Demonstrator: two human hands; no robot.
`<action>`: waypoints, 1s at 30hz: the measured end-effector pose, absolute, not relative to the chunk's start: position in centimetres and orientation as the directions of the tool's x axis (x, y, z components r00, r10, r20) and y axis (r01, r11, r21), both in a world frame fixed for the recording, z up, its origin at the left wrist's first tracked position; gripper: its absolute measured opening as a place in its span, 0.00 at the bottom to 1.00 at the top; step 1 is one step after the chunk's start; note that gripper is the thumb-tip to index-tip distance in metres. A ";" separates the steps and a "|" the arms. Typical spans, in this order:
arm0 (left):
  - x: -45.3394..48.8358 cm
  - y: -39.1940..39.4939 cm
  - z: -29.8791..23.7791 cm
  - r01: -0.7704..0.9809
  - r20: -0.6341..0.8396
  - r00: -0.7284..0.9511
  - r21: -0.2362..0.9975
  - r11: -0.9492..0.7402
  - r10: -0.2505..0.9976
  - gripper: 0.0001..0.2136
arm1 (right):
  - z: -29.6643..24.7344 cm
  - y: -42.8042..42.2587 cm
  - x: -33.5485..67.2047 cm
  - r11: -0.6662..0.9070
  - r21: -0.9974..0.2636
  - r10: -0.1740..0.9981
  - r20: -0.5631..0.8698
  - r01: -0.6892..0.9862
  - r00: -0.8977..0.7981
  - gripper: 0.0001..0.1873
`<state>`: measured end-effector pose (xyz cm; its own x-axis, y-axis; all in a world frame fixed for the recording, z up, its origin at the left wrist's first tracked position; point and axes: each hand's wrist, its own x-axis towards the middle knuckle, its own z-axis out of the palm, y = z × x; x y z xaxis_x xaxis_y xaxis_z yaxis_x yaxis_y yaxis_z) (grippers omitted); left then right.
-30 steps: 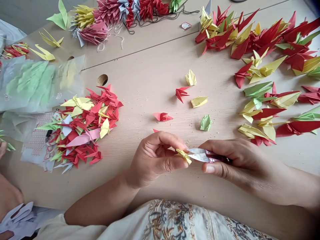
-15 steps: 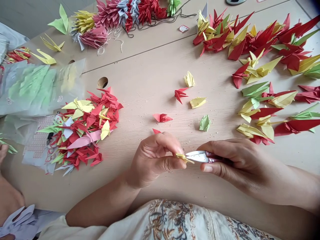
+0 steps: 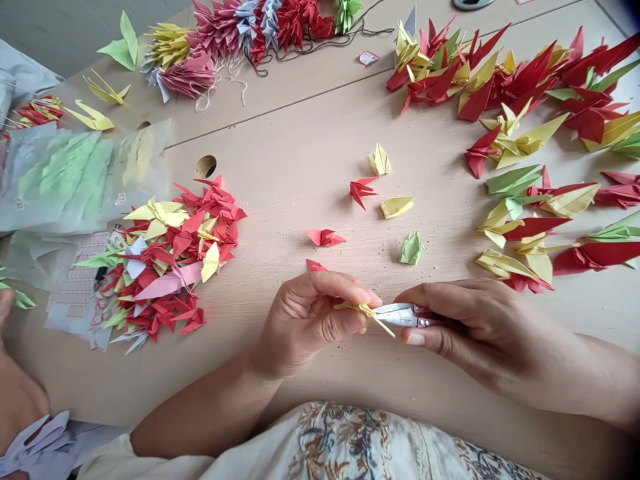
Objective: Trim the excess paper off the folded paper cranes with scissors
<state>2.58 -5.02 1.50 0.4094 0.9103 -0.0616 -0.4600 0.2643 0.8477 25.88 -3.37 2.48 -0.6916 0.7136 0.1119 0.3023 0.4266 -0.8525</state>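
Note:
Between the thumb and fingers of my left hand (image 3: 315, 317) is a small folded yellow paper crane (image 3: 376, 319), partly covered by the fingers. My right hand (image 3: 465, 320) is closed around a pair of thread snips (image 3: 400, 313), whose pointed metal blades touch the crane's near end. The snips' handles are mostly hidden in the palm. Just beyond my hands lie a green paper crane (image 3: 411, 248), a red one (image 3: 326, 237), a yellow one (image 3: 397, 206) and a few others, with tiny paper bits scattered around them.
A heap of mostly red paper cranes (image 3: 185, 267) sits to the left, beside plastic bags (image 3: 65, 177) of coloured paper. More cranes (image 3: 537, 143) spread over the right side. Strung cranes (image 3: 215, 40) lie at the back. Another person's hand (image 3: 15, 380) is at the left edge.
My left fingers have shifted and turned the yellow crane, so a thin point of it now sticks out downward to the right. The snips stay nearly in place.

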 end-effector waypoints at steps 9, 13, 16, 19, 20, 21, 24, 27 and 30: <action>2.5 -5.1 1.4 -0.463 -0.088 0.436 0.832 0.306 0.896 0.10 | 2.5 -3.5 25.8 0.476 -0.823 0.696 0.136 0.311 -0.705 0.18; 2.5 -5.0 1.4 -0.460 -0.086 0.432 0.835 0.301 0.898 0.10 | 2.5 -3.5 25.9 0.481 -0.821 0.690 0.138 0.308 -0.710 0.17; 2.6 -5.0 1.5 -0.456 -0.095 0.417 0.838 0.298 0.904 0.10 | 2.5 -3.6 25.9 0.494 -0.814 0.692 0.157 0.304 -0.704 0.17; 2.6 -5.0 1.5 -0.456 -0.103 0.413 0.837 0.304 0.905 0.11 | 2.5 -3.6 25.8 0.507 -0.801 0.695 0.162 0.318 -0.701 0.20; 2.6 -5.0 1.5 -0.457 -0.105 0.418 0.834 0.309 0.902 0.11 | 2.5 -3.6 25.8 0.511 -0.796 0.695 0.162 0.324 -0.700 0.20; 2.6 -5.0 1.5 -0.458 -0.106 0.423 0.832 0.314 0.900 0.11 | 2.5 -3.6 25.8 0.513 -0.792 0.697 0.160 0.330 -0.699 0.20; 2.6 -5.0 1.5 -0.465 -0.109 0.433 0.824 0.325 0.895 0.11 | 2.4 -3.5 25.7 0.517 -0.786 0.701 0.161 0.340 -0.694 0.20; 2.6 -5.0 1.5 -0.469 -0.116 0.431 0.818 0.333 0.895 0.11 | 2.3 -3.5 25.6 0.530 -0.771 0.708 0.174 0.352 -0.684 0.21; 2.5 -5.1 1.4 -0.472 -0.124 0.426 0.814 0.338 0.896 0.12 | 2.4 -3.4 25.7 0.555 -0.748 0.714 0.204 0.364 -0.670 0.20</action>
<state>2.51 -5.05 1.43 0.4260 0.8961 -0.1245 -0.4724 0.3376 0.8142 25.68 -3.40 2.39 -0.6699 0.7138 0.2043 0.3636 0.5553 -0.7480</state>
